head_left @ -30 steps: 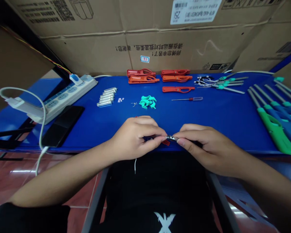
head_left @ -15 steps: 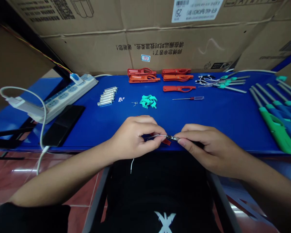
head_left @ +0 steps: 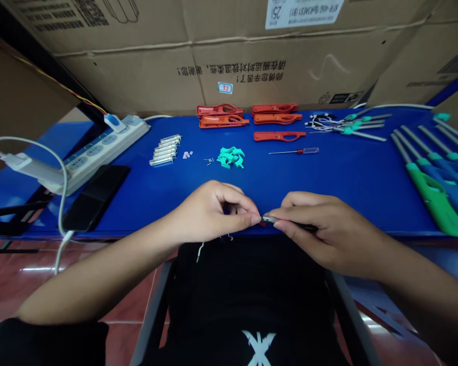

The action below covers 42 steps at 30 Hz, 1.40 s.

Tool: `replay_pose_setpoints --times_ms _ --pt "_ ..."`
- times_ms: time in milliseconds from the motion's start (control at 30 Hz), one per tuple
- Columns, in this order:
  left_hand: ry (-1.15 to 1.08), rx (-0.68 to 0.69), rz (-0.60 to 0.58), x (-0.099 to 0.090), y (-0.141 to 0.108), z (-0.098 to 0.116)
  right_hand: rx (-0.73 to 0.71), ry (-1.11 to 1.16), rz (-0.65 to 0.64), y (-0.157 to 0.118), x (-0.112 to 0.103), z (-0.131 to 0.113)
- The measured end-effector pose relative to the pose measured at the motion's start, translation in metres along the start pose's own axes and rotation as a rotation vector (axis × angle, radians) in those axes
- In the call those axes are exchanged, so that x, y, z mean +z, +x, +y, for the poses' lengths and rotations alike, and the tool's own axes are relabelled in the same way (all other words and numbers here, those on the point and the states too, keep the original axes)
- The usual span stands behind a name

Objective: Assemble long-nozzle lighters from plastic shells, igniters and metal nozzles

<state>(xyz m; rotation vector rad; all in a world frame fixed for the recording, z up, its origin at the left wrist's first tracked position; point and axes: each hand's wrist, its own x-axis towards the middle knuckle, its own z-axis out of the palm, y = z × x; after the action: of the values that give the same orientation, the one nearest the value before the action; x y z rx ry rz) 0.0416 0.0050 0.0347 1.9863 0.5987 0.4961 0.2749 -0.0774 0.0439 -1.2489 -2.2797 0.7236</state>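
Our left hand (head_left: 216, 213) presses thumb and forefinger together and, we judge, pinches a thin white lead (head_left: 200, 250), whose loose end hangs below the palm; the gripped part itself is hidden. Our right hand (head_left: 336, 236) closes its fingers round a slim metal-ended tool (head_left: 269, 219), dark further back, its tip just beside the left fingertips, over the near edge of the smooth blue table (head_left: 347, 178). We expect the tool to be light, rigid and a little slippery, surest when held close behind its metal end; the lead should be limp and easily nicked, best taken gently near its end. A sliver of red plastic (head_left: 264, 223) shows under the fingertips, too covered to name. Farther out lie hooked, matte teal triggers (head_left: 231, 157) in a jumble, hair-thin metal pins (head_left: 209, 161) and a row of shiny, translucent canisters (head_left: 164, 151). A screwdriver (head_left: 299, 151) with a clear handle rests in front of hollow orange-red lighter shells (head_left: 267, 136). To our right are slender metal rods (head_left: 366, 135) with teal collars and a rounded green lighter (head_left: 440, 201); creased cardboard (head_left: 137, 76) stands behind.
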Motion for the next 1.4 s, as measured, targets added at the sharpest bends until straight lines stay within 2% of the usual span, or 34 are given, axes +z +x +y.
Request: replay_pose_setpoints --times_ms 100,333,533,800,967,1233,1400 --pt "-0.106 -0.075 -0.037 0.0 0.001 -0.002 -0.009 -0.005 -0.027 -0.001 -0.001 0.0" --pt "-0.059 -0.024 -0.035 0.002 -0.001 -0.002 -0.008 0.034 -0.034 0.0 -0.001 0.002" --pt "-0.269 -0.09 -0.048 0.004 0.001 -0.004 -0.01 0.084 -0.054 0.002 -0.002 0.003" --pt "-0.368 -0.17 -0.045 0.009 0.001 -0.009 -0.012 0.05 -0.043 0.0 -0.003 0.003" --pt "-0.308 -0.142 -0.025 0.008 0.0 -0.004 -0.051 0.122 -0.05 0.001 -0.001 0.007" --pt "-0.039 -0.04 0.023 0.001 -0.005 0.008 -0.058 0.123 -0.014 -0.002 0.0 0.007" --pt "-0.047 -0.049 0.031 0.001 -0.004 0.007 -0.063 0.11 -0.013 -0.001 0.0 0.005"
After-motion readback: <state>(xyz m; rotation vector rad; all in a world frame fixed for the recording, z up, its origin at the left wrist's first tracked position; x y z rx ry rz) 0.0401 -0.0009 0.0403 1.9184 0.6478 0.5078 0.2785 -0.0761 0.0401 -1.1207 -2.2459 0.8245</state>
